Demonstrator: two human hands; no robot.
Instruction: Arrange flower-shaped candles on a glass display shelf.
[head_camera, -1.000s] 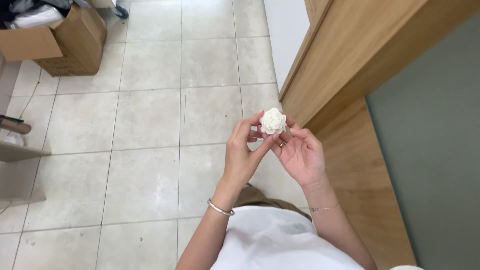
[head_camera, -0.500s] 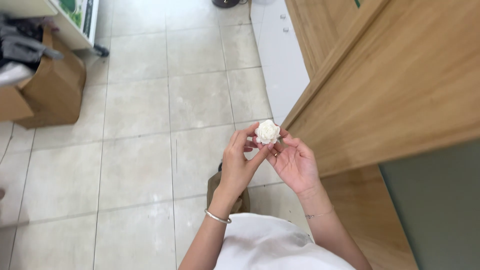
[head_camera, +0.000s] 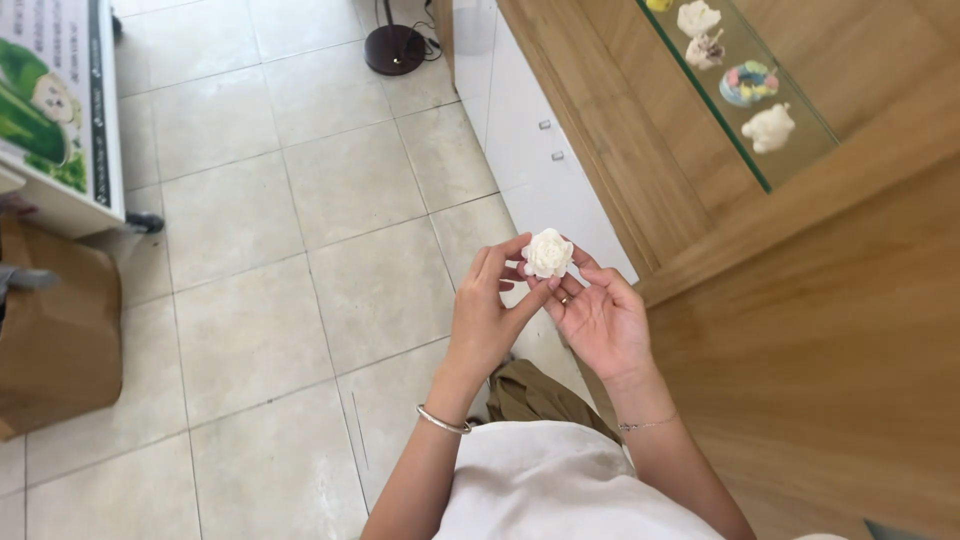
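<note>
A small white flower-shaped figure (head_camera: 548, 253) is held up in front of me over the tiled floor. My left hand (head_camera: 488, 312) pinches it from the left with thumb and fingertips. My right hand (head_camera: 598, 318) supports it from the right, palm turned up, fingertips touching its underside. A thin bangle sits on my left wrist and a fine chain on my right wrist.
A wooden counter (head_camera: 800, 300) runs along the right. Its glass shelf (head_camera: 745, 85) carries several small pale figures. A white cabinet (head_camera: 540, 170) stands beside it. A brown cardboard box (head_camera: 55, 330) is at the left, a white display stand (head_camera: 60, 110) above it, a round dark base (head_camera: 393, 48) at the top.
The view has tilted forward, bringing the glass shelf and display stand into sight. Both hands keep holding the white figure in much the same grip.
</note>
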